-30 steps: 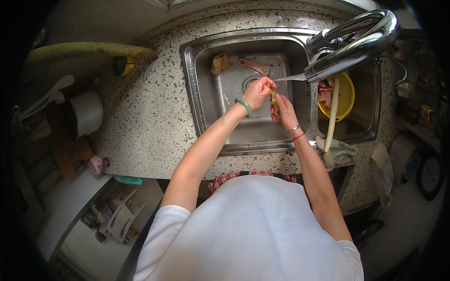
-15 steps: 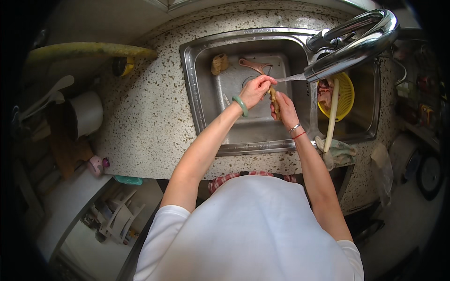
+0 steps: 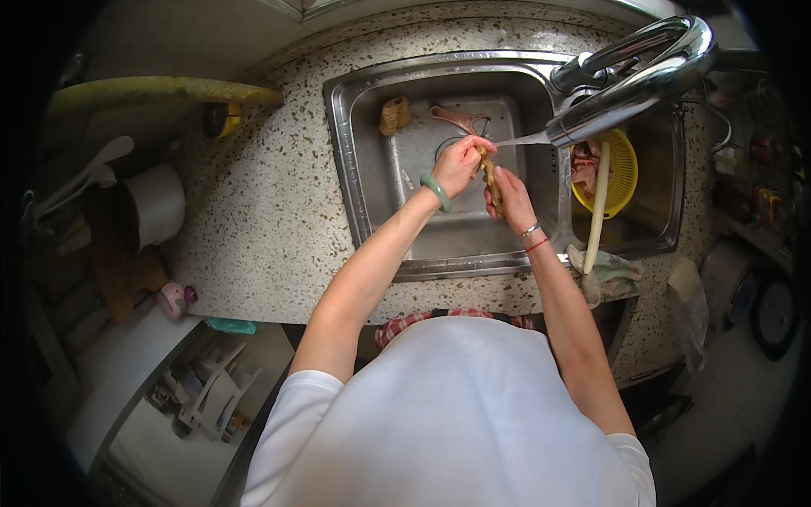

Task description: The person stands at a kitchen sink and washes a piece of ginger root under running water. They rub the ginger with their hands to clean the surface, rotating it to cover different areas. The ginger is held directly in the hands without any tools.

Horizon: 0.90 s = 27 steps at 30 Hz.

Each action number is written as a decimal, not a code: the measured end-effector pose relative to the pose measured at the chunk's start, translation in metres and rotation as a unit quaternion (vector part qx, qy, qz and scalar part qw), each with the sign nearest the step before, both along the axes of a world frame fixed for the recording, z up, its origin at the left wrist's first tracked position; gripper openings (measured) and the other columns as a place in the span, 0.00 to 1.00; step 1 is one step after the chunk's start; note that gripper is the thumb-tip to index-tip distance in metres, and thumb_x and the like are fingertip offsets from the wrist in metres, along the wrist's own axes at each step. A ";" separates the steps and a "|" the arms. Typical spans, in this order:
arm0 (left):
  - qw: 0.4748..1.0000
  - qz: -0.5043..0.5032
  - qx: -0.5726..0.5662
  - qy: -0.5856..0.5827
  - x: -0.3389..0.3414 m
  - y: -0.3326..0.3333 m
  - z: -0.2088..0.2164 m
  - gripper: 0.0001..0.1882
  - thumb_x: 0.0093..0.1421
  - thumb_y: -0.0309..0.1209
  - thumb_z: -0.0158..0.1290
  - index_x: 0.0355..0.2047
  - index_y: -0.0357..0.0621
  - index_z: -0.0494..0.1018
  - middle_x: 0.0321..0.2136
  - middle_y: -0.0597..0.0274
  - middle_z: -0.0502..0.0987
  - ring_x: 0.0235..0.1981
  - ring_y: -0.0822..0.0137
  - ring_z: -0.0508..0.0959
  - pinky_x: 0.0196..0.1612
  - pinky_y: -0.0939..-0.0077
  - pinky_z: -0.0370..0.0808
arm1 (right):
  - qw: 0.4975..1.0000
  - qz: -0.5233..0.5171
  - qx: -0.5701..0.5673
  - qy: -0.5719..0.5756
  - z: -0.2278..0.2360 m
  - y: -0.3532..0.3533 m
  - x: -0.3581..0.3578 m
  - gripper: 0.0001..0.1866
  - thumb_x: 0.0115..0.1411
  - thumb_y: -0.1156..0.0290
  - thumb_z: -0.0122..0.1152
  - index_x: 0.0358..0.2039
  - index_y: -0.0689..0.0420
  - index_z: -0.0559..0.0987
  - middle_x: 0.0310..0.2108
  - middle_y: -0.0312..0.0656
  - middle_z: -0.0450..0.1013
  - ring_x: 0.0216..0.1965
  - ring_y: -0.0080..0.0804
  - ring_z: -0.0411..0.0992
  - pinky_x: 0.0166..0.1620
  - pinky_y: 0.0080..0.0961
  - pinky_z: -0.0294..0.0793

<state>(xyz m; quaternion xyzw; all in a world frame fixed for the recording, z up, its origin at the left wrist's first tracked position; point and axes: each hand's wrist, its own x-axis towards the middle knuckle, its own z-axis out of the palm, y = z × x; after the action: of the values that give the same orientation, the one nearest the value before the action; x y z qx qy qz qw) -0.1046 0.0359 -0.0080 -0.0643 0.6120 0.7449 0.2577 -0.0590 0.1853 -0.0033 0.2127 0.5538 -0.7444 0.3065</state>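
Left hand [image 3: 459, 166] back against knobbly root [image 3: 490, 177], hold unclear | right hand [image 3: 512, 203] grips it | peeler [image 3: 454, 117], tap [image 3: 625, 100], yellow basket [image 3: 628, 173] near

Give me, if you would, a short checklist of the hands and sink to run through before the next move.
1. Right hand holding the knobbly brown root: ok.
2. Left hand at the root's far end: ok.
3. Water stream running from the faucet: ok.
4. Peeler lying in the larger basin, in neither hand: ok.
5. Yellow basket inside the smaller basin: ok.
6. Root's underside clean: cannot tell, hidden.
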 end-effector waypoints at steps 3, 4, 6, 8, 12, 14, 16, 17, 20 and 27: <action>1.000 0.012 -0.018 0.019 -0.001 0.001 0.000 0.11 0.62 0.31 0.42 0.36 0.39 0.71 0.26 0.65 0.74 0.25 0.76 0.69 0.31 0.81 0.67 | 0.999 -0.018 -0.027 -0.016 0.000 0.001 -0.005 0.19 0.64 0.52 0.42 0.31 0.57 0.68 0.17 0.35 0.65 0.12 0.21 0.62 0.15 0.17 0.62; 0.996 0.024 -0.051 0.066 -0.001 0.007 -0.001 0.11 0.62 0.33 0.42 0.37 0.39 0.71 0.27 0.67 0.73 0.26 0.77 0.68 0.32 0.83 0.67 | 0.999 -0.019 -0.029 -0.021 0.002 0.000 -0.006 0.19 0.64 0.52 0.42 0.31 0.57 0.68 0.17 0.35 0.65 0.12 0.21 0.62 0.15 0.17 0.62; 0.991 0.034 -0.087 0.097 -0.004 0.013 -0.003 0.13 0.63 0.36 0.43 0.38 0.39 0.70 0.27 0.68 0.73 0.28 0.78 0.69 0.35 0.83 0.66 | 0.998 -0.031 -0.034 -0.030 0.005 -0.003 -0.007 0.20 0.64 0.52 0.42 0.31 0.58 0.68 0.17 0.35 0.65 0.12 0.22 0.61 0.15 0.17 0.62; 0.993 0.028 -0.091 0.064 -0.010 0.019 -0.003 0.16 0.64 0.39 0.44 0.39 0.38 0.70 0.28 0.67 0.73 0.31 0.78 0.70 0.39 0.82 0.67 | 0.997 -0.052 -0.037 -0.038 0.009 -0.007 -0.005 0.21 0.64 0.52 0.42 0.30 0.58 0.68 0.17 0.35 0.65 0.12 0.22 0.61 0.15 0.16 0.62; 0.997 0.066 -0.040 -0.021 -0.020 0.028 -0.011 0.16 0.64 0.39 0.43 0.38 0.37 0.70 0.32 0.61 0.74 0.33 0.75 0.72 0.39 0.80 0.68 | 0.990 -0.097 -0.076 -0.072 0.020 -0.014 -0.007 0.21 0.64 0.52 0.41 0.29 0.59 0.69 0.17 0.36 0.66 0.13 0.24 0.65 0.15 0.18 0.65; 0.993 0.106 0.011 -0.044 -0.017 0.036 0.002 0.13 0.64 0.34 0.42 0.38 0.37 0.69 0.30 0.58 0.74 0.31 0.71 0.74 0.34 0.78 0.71 | 0.987 -0.122 -0.078 -0.063 0.023 -0.015 -0.009 0.21 0.64 0.52 0.41 0.29 0.59 0.69 0.18 0.37 0.67 0.13 0.25 0.67 0.15 0.19 0.66; 0.995 0.060 0.070 -0.031 -0.006 0.038 -0.004 0.14 0.65 0.33 0.41 0.44 0.36 0.64 0.37 0.56 0.72 0.36 0.68 0.75 0.37 0.77 0.73 | 0.989 -0.119 -0.070 -0.049 0.019 -0.014 -0.009 0.20 0.64 0.53 0.42 0.29 0.59 0.69 0.18 0.37 0.67 0.13 0.26 0.67 0.14 0.19 0.64; 0.994 0.037 0.099 -0.025 -0.002 0.037 -0.008 0.15 0.65 0.33 0.41 0.47 0.35 0.62 0.41 0.55 0.71 0.38 0.67 0.75 0.39 0.77 0.74 | 0.990 -0.116 -0.067 -0.042 0.018 -0.014 -0.009 0.20 0.64 0.53 0.42 0.30 0.59 0.69 0.18 0.37 0.68 0.13 0.26 0.67 0.14 0.20 0.63; 0.996 -0.012 0.082 -0.037 0.003 0.028 -0.014 0.15 0.65 0.31 0.40 0.49 0.35 0.58 0.40 0.54 0.71 0.38 0.64 0.76 0.38 0.75 0.76 | 0.990 -0.109 -0.065 -0.062 0.021 -0.015 -0.002 0.19 0.64 0.54 0.42 0.30 0.59 0.69 0.19 0.38 0.69 0.12 0.27 0.68 0.13 0.20 0.65; 0.979 0.123 0.068 -0.147 -0.017 0.024 -0.009 0.17 0.64 0.41 0.43 0.32 0.36 0.65 0.21 0.56 0.73 0.24 0.62 0.78 0.26 0.72 0.76 | 0.998 -0.048 0.022 0.044 0.021 -0.030 -0.001 0.16 0.63 0.66 0.47 0.46 0.64 0.62 0.27 0.40 0.71 0.18 0.30 0.73 0.14 0.20 0.72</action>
<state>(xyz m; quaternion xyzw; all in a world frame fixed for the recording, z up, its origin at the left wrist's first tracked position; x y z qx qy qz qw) -0.1220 0.0598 -0.0167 -0.2302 0.5032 0.7930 0.2548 -0.0597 0.1549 0.0174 0.2122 0.5722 -0.7546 0.2411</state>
